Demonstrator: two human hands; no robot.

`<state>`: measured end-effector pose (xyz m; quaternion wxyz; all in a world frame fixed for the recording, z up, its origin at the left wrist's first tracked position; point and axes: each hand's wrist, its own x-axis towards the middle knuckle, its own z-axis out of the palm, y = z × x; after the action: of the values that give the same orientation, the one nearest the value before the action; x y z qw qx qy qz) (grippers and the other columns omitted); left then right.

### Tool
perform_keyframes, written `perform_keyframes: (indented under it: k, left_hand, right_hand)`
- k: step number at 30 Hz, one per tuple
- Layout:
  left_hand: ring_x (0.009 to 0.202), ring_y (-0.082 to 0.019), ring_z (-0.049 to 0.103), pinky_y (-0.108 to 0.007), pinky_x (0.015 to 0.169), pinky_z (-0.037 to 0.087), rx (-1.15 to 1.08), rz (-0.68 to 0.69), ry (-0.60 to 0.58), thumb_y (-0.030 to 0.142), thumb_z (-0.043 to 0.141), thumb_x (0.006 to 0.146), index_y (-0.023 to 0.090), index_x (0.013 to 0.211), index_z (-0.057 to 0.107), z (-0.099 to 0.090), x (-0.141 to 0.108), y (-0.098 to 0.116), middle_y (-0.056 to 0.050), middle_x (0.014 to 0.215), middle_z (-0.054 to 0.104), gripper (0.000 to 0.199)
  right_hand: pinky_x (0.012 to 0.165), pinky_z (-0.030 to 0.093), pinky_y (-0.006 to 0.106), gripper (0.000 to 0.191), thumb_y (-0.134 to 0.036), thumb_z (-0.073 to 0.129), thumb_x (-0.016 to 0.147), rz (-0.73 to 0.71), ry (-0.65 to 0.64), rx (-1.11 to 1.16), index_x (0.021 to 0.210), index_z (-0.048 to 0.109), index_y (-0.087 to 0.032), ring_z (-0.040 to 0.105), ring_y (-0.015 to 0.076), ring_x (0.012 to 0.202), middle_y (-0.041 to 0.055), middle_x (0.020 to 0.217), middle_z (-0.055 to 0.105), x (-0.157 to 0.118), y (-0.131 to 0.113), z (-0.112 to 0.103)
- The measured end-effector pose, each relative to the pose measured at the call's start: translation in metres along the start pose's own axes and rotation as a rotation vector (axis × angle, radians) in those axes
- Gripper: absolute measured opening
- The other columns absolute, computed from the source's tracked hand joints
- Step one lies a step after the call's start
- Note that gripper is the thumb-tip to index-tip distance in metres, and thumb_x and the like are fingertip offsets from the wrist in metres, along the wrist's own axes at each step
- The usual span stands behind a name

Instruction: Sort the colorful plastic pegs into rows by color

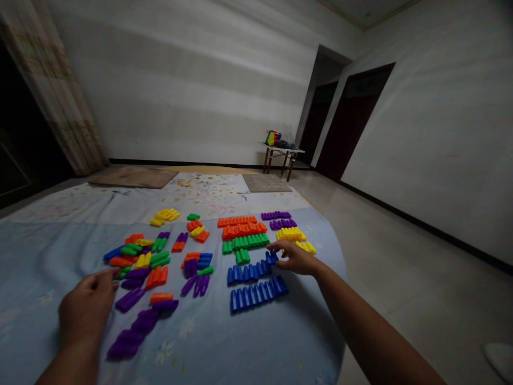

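My right hand point(294, 258) is at the right end of the upper row of blue pieces point(248, 272), its thumb and fingers around a blue piece point(271, 258). Below lies a second blue row point(258, 295). Behind are green point(245, 243), orange point(244, 230), yellow point(291, 234) and purple rows point(276, 215). My left hand point(90, 302) is at the left edge of a mixed pile, its curled fingertips by a green piece point(123, 272); whether it grips anything is hidden. Purple pieces point(134, 334) lie to the right of that hand.
A flowered cloth point(200, 347) covers the table. Loose yellow pieces point(165, 215) lie farther back. Two flat mats, brown point(134, 177) and grey point(266, 183), rest at the far edge. Beyond stands a small table point(300, 151) with a colourful item point(273, 138).
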<state>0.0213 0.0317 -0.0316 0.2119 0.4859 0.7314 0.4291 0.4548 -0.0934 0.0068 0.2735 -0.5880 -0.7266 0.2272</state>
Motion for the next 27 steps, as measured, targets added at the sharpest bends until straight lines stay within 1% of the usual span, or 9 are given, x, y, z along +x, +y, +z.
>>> perform_keyframes:
  k: [4, 8, 13, 19, 23, 27]
  left_hand:
    - [0.077, -0.023, 0.061, -0.031, 0.065, 0.044, -0.003, 0.045, 0.008, 0.044, 0.043, 0.073, 0.021, 0.085, 0.064, -0.002, -0.006, 0.007, -0.003, 0.066, 0.064, 0.033]
    - [0.076, -0.021, 0.061, -0.028, 0.063, 0.043, 0.013, 0.015, 0.002, 0.041, 0.045, 0.072, 0.022, 0.088, 0.065, -0.001, -0.002, 0.002, -0.002, 0.068, 0.065, 0.032]
    - [0.077, -0.021, 0.061, -0.026, 0.06, 0.041, 0.02, 0.003, -0.002, 0.04, 0.045, 0.071, 0.021, 0.091, 0.065, 0.0, 0.002, 0.0, -0.002, 0.069, 0.065, 0.034]
    - [0.075, -0.021, 0.061, -0.026, 0.061, 0.042, -0.007, -0.001, 0.005, 0.041, 0.046, 0.071, 0.021, 0.088, 0.065, 0.0, 0.0, 0.0, -0.001, 0.065, 0.064, 0.032]
    - [0.075, -0.02, 0.062, -0.026, 0.06, 0.042, -0.014, 0.004, -0.007, 0.041, 0.047, 0.071, 0.021, 0.088, 0.065, 0.0, 0.002, -0.003, -0.001, 0.068, 0.065, 0.032]
    - [0.074, -0.02, 0.061, -0.026, 0.06, 0.042, 0.003, 0.006, 0.0, 0.041, 0.047, 0.072, 0.021, 0.088, 0.065, 0.001, 0.003, -0.004, -0.001, 0.067, 0.064, 0.032]
  right_hand:
    - [0.076, 0.048, 0.032, 0.051, -0.009, 0.06, 0.068, -0.005, -0.011, 0.043, 0.116, 0.055, -0.022, 0.056, 0.0172, 0.097, 0.0063, 0.113, 0.059, -0.001, -0.002, 0.005]
    - [0.076, 0.047, 0.031, 0.052, -0.009, 0.062, 0.066, -0.031, -0.027, 0.024, 0.117, 0.055, -0.022, 0.056, 0.0169, 0.096, 0.0063, 0.113, 0.058, 0.003, -0.008, 0.011]
    - [0.077, 0.046, 0.03, 0.053, -0.012, 0.065, 0.066, -0.065, -0.043, 0.008, 0.117, 0.055, -0.023, 0.055, 0.0163, 0.096, 0.0047, 0.111, 0.059, 0.012, -0.025, 0.017]
    - [0.083, 0.044, 0.031, 0.051, -0.014, 0.066, 0.068, -0.117, -0.073, -0.043, 0.117, 0.056, -0.022, 0.055, 0.0166, 0.096, 0.0046, 0.107, 0.06, 0.023, -0.048, 0.03]
    - [0.087, 0.043, 0.032, 0.049, -0.016, 0.065, 0.069, -0.153, -0.074, -0.056, 0.117, 0.056, -0.021, 0.054, 0.017, 0.098, 0.0057, 0.108, 0.059, 0.029, -0.055, 0.037]
    - [0.09, 0.041, 0.033, 0.051, -0.017, 0.065, 0.07, -0.173, -0.087, -0.058, 0.119, 0.054, -0.022, 0.054, 0.0178, 0.102, 0.0056, 0.112, 0.059, 0.033, -0.058, 0.041]
